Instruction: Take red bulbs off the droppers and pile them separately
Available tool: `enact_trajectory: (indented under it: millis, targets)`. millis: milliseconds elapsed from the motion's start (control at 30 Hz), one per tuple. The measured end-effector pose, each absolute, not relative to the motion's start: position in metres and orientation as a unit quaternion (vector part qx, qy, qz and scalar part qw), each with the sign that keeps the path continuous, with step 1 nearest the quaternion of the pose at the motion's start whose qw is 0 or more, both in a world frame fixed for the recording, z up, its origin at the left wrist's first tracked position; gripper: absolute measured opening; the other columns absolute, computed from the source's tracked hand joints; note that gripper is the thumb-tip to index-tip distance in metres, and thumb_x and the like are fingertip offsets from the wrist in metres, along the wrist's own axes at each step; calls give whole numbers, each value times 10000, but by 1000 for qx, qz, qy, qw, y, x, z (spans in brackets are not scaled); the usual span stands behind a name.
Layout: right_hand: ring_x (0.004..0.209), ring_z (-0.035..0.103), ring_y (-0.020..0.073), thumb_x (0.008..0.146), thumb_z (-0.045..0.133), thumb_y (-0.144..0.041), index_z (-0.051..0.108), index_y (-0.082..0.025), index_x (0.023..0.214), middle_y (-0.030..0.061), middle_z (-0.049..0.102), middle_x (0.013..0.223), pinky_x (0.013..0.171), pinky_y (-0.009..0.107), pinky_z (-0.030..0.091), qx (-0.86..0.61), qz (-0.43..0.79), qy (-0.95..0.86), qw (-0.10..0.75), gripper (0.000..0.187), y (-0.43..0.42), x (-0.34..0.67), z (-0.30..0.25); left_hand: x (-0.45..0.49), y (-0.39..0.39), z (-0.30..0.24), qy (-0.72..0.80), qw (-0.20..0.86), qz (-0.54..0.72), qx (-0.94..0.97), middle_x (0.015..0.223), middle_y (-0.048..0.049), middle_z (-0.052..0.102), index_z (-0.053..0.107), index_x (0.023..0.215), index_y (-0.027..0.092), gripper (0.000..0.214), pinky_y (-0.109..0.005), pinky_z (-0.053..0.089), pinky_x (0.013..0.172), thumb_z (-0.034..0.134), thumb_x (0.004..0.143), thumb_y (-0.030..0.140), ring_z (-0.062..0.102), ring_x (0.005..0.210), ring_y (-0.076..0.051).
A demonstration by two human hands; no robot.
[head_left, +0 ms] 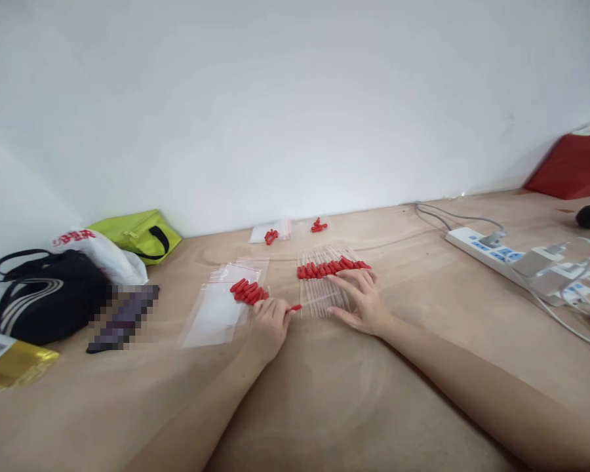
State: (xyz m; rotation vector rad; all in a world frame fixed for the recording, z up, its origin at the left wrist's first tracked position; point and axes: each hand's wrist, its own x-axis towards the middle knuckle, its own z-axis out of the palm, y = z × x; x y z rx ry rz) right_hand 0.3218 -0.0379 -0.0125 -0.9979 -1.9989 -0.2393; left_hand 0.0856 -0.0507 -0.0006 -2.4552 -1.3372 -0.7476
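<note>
My left hand (269, 328) is closed in a pinch around a small red piece (295, 307). From it a thin pale strand runs right, toward my other hand. My right hand (364, 303) has its thumb and fingers apart, over the right part of a row of thin pale sticks (317, 303). Slim red pieces (319, 269) sit side by side across these sticks. Whether the right fingers touch the strand is unclear. Beside my left hand, a pile of red pieces (246, 290) rests on clear zip bags (214, 318).
At the back lie two bags with red pieces (271, 236) (318, 226). A power strip (486, 252) with plugs and cables is on the right, a red bag (573, 167) behind it. To the left are a black bag (54, 295), a yellow-green pouch (132, 233) and a gold packet (22, 364).
</note>
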Motion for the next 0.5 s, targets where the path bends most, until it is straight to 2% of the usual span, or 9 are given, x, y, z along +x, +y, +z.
enact_trajectory:
  millis: [100,233,400,500]
  targets:
    - [967,500,203,780,526,-473,577,-259,1086,44,630,963,936,421,210,-363,-97,-845,380,377,-45,315,-11,92,-58,-3,-413,136,-298,-850,725,-7,612,489,707,175,224,-303,315,711,373,887,242,543,696,-136]
    - [835,520,160,843,480,-358,635,-301,973,-7,654,742,945,430,163,-380,-101,-844,364,210,-46,310,-12,98,-56,-1,-379,138,-336,-851,728,-6,622,505,726,177,160,-300,315,736,437,861,230,553,721,-134]
    - [762,496,137,852,457,-305,660,-298,863,-24,637,686,947,435,127,-382,-102,-846,358,203,-44,310,-13,98,-54,0,-376,149,-329,-853,796,-37,632,569,930,180,163,-320,322,761,437,861,245,549,785,-161]
    - [764,487,132,849,455,-303,653,-280,840,-29,627,674,952,428,121,-369,-98,-849,364,200,-44,310,-13,98,-54,2,-373,139,-311,-863,837,-35,639,602,917,214,166,-345,308,799,474,843,291,546,828,-172]
